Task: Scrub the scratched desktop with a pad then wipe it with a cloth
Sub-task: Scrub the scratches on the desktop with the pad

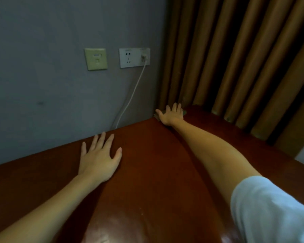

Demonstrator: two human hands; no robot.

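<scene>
Glossy reddish-brown wooden desktop bore the flat left hand; at its far corner, the right hand covered a greenish pad.

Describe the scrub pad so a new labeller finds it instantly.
Follow the red-brown desktop to its far corner, where the grey wall meets the brown curtain. The pad lies there under the flat right hand. Only its dull grey-green edges show past the hand, against glossy wood.

Left hand flat on desktop; right hand presses pad.
</scene>
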